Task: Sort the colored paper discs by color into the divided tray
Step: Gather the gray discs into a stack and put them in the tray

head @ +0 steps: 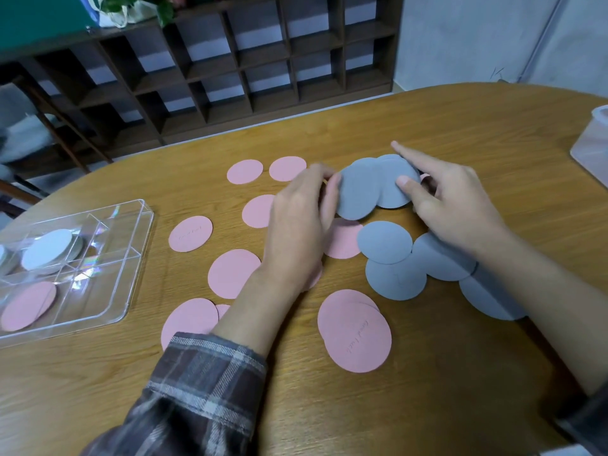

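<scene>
- Two grey discs (355,195) overlap, left hand (296,222) and right hand (450,205) each pinching one, likely to stack them
- divided tray (139,258) waits well left

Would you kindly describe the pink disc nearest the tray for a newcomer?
Find the clear divided tray at the left of the table. Just right of it lies a pink disc. Unlike its neighbours, it bears faint writing.

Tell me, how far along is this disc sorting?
Early days. Done: the tray holds a grey stack and a pink pile in separate sections. In hand: left hand and right hand pinch overlapping grey discs. Left: many pink discs and several more grey ones on the table.
</scene>
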`<state>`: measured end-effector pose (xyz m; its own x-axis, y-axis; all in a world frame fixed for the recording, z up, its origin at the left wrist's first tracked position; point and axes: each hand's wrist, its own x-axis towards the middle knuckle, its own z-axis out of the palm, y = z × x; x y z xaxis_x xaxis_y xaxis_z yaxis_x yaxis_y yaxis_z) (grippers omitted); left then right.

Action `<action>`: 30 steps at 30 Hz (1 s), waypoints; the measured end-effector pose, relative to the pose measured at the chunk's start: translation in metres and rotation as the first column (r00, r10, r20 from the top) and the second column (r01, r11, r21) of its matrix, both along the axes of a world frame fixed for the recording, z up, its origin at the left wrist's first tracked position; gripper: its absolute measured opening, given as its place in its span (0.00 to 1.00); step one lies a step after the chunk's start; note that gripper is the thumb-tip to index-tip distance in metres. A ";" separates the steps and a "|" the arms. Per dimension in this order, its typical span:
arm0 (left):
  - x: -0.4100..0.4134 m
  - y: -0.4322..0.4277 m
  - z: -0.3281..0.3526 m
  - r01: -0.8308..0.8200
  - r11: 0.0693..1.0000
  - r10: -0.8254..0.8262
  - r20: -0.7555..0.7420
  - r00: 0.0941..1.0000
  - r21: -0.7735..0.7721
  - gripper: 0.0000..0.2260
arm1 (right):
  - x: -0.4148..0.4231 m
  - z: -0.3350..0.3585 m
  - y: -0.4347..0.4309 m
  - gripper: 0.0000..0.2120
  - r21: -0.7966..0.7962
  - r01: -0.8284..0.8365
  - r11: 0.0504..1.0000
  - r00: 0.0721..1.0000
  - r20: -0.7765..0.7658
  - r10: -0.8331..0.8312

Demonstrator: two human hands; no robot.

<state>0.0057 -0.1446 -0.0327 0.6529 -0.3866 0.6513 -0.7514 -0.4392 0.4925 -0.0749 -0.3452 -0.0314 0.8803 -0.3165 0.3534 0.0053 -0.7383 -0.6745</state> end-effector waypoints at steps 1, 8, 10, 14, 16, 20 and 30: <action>-0.002 -0.001 -0.001 0.030 1.000 -0.030 -0.046 0.998 0.001 0.08 | 0.000 0.000 0.000 0.23 0.011 -0.012 1.000 1.000 -0.006 0.012; -0.008 -0.008 -0.010 0.022 0.999 -0.030 -0.196 0.980 -0.046 0.04 | 0.000 0.000 0.001 0.21 0.147 -0.137 0.980 0.990 -0.016 0.141; -0.009 -0.009 -0.011 0.013 0.998 -0.028 -0.233 0.972 -0.069 0.04 | 0.001 0.000 0.001 0.20 0.118 -0.160 0.980 0.986 -0.030 0.164; -0.006 -0.009 -0.016 0.009 0.996 -0.034 -0.275 0.961 -0.093 0.06 | 0.002 -0.003 0.004 0.22 -0.045 -0.191 0.981 0.981 -0.051 0.189; -0.005 -0.009 -0.017 0.010 0.995 -0.037 -0.285 0.958 -0.095 0.06 | 0.002 -0.003 0.006 0.23 -0.104 -0.195 0.975 0.981 -0.042 0.191; -0.005 -0.010 -0.018 0.014 0.999 -0.022 -0.248 0.969 -0.035 0.08 | 0.002 -0.004 0.003 0.17 -0.088 -0.162 0.983 0.987 -0.032 0.160; -0.010 -0.006 -0.021 0.271 0.935 -0.207 -0.266 0.942 0.231 0.20 | 0.003 -0.004 -0.009 0.06 0.006 -0.099 0.995 0.993 -0.063 0.099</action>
<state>-0.0043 -0.1510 -0.0535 0.6409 -0.6850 0.3464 -0.7274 -0.3977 0.5592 -0.0724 -0.3545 -0.0356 0.9277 -0.2280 0.2957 0.0356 -0.7342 -0.6780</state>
